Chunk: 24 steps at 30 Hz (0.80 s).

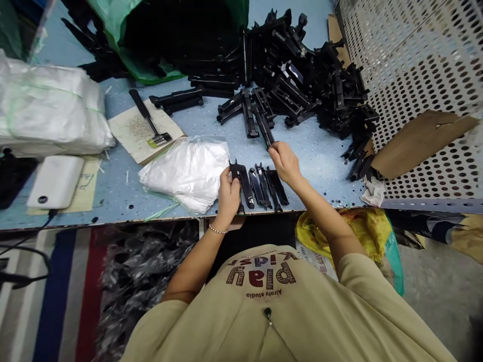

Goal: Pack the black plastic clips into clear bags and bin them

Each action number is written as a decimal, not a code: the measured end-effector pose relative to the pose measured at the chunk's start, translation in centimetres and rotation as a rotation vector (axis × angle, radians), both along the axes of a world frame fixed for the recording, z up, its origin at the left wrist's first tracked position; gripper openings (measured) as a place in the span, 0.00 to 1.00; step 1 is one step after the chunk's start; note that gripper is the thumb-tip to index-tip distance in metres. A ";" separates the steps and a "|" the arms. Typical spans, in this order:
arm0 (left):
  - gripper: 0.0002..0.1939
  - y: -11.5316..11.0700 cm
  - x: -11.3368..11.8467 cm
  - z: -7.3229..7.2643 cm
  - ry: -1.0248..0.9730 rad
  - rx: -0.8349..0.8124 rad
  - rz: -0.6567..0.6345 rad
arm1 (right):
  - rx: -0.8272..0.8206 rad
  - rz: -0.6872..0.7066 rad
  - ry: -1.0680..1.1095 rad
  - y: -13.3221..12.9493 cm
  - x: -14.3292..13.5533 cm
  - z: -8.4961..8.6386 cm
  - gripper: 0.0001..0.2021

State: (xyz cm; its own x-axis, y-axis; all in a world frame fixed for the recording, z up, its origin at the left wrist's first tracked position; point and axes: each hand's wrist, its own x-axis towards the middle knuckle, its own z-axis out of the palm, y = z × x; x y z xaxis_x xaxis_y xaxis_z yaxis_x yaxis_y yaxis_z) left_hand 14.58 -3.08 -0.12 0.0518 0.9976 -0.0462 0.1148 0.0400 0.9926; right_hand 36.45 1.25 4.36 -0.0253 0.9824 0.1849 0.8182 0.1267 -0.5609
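Observation:
My left hand point(228, 193) is closed on a black part point(234, 171) at the left end of a short row of black parts point(264, 187) near the table's front edge. Out beyond the row, my right hand point(285, 161) grips the near end of a long black part point(263, 125), whose far end lies against loose black parts point(248, 113). Behind them rises a large heap of black parts point(298, 75). A stack of clear plastic bags point(190, 171) lies just left of my left hand.
A hammer point(147, 115) rests on a board point(130, 125) at the left. Farther left are a wrapped white bundle point(53, 108) and a white power bank point(56, 182). A green bag point(113, 20) stands behind; a perforated panel point(426, 80) and cardboard point(422, 143) are right.

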 end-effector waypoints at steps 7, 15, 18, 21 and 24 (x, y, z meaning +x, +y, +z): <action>0.30 -0.3 1.8 -2.3 0.231 0.167 -0.074 | -0.172 -0.189 0.083 7.4 1.1 -3.3 0.20; 0.42 1.7 4.3 5.0 -0.327 0.037 -0.188 | 0.164 0.115 0.236 -6.1 -1.6 2.2 0.27; 0.40 0.4 4.0 7.0 -0.385 -0.064 -0.302 | 0.305 0.055 0.107 -5.1 0.4 3.7 0.33; 0.41 -1.3 3.1 8.0 -0.362 -0.098 -0.386 | 0.286 0.205 -0.008 -2.6 2.3 4.3 0.34; 0.41 -2.2 2.4 8.1 -0.244 0.008 -0.405 | 0.194 0.308 0.114 -1.7 1.5 4.5 0.33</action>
State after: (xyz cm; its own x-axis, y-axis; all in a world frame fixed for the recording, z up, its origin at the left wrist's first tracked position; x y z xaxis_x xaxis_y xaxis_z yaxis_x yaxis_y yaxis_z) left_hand 16.98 -5.25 7.98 0.4450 0.8953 0.0229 -0.1173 0.0329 0.9925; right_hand 37.93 -0.41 8.90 -0.2824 0.8783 0.3857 0.6591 0.4698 -0.5873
